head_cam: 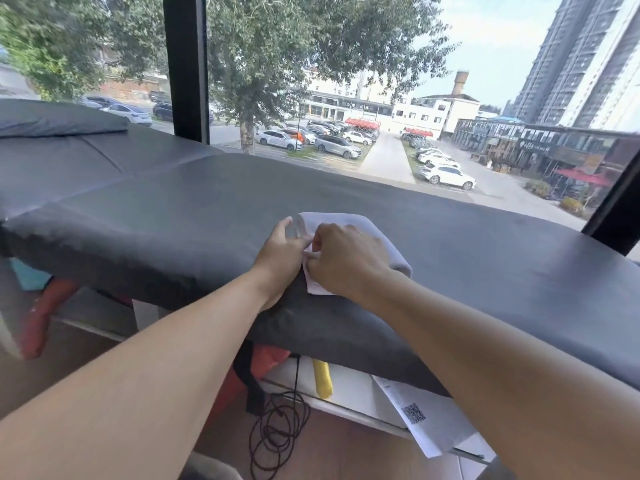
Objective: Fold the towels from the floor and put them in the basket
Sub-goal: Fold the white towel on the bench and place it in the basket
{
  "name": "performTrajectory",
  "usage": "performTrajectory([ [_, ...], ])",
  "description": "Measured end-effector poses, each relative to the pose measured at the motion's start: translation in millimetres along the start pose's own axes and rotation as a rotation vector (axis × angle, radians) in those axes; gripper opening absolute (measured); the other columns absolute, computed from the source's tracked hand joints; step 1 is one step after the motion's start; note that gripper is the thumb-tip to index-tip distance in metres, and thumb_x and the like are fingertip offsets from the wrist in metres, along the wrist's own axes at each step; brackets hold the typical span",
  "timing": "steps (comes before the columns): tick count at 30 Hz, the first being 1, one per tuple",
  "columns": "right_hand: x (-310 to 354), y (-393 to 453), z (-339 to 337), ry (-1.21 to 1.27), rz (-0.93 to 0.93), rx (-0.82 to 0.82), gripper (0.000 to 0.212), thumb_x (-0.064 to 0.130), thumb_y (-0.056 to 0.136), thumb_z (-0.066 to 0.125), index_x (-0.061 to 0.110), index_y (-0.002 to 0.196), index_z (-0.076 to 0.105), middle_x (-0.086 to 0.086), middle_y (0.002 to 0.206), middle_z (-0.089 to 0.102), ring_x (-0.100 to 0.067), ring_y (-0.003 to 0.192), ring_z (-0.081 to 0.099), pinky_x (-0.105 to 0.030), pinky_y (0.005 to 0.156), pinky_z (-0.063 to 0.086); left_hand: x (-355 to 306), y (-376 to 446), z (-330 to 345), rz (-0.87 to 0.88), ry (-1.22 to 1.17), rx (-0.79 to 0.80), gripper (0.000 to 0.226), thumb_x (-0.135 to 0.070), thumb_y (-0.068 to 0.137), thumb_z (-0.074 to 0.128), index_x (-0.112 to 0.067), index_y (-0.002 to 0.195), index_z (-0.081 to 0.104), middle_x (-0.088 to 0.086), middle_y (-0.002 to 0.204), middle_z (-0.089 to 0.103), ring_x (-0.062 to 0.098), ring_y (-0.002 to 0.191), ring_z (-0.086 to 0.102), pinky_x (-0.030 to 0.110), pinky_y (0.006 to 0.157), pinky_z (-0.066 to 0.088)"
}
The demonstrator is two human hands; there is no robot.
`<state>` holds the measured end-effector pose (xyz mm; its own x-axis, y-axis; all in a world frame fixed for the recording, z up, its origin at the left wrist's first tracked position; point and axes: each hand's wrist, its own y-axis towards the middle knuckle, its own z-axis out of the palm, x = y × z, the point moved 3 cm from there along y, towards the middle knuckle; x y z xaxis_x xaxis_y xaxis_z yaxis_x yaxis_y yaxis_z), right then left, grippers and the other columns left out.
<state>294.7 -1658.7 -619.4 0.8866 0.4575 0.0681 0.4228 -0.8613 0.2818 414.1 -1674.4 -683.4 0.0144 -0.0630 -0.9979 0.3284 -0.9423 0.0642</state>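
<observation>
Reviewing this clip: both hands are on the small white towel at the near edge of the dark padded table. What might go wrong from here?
1. The towel lies right at the near edge of the padded table, one corner overhanging; a tug may slide it off onto the floor.
2. The left hand and right hand pinch the same small corner, so the fold may come out uneven.
3. No basket is in view; the black cable coiled on the floor could snag a foot.
</observation>
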Motion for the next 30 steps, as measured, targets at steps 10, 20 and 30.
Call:
performTrajectory([
  [10,-58,23,-53,0.615,0.098,0.005,0.014,0.034,0.091,0.068,0.026,0.098,0.077,0.008,0.082,0.075,-0.013,0.074,0.067,-0.022,0.058,0.048,-8,-2,3,-0.022,0.249,-0.042,0.059,-0.038,0.090,0.054,-0.029,0.148,0.044,-0.008,0.141,0.055,0.019,0.127,0.054,0.040,0.110,0.043],
  [20,-64,23,16,0.056,-0.073,0.246,0.075,0.073,0.094,0.030,0.039,0.158,0.013,0.008,0.168,0.007,-0.021,0.155,-0.002,-0.042,0.124,0.000,-8,14,10,-0.153,0.238,-0.099,0.032,-0.030,0.100,0.049,-0.018,0.071,0.044,-0.002,0.066,0.045,0.020,0.065,0.040,0.031,0.058,0.028],
  [30,-50,8,27,-0.057,-0.022,0.269,0.090,0.085,0.082,0.009,0.038,0.159,0.000,0.004,0.169,0.001,-0.024,0.154,-0.010,-0.050,0.122,-0.003,-31,22,28,-0.190,0.471,-0.236,0.044,-0.028,0.104,0.050,-0.006,0.141,0.046,0.012,0.133,0.058,0.027,0.117,0.058,0.031,0.091,0.044],
])
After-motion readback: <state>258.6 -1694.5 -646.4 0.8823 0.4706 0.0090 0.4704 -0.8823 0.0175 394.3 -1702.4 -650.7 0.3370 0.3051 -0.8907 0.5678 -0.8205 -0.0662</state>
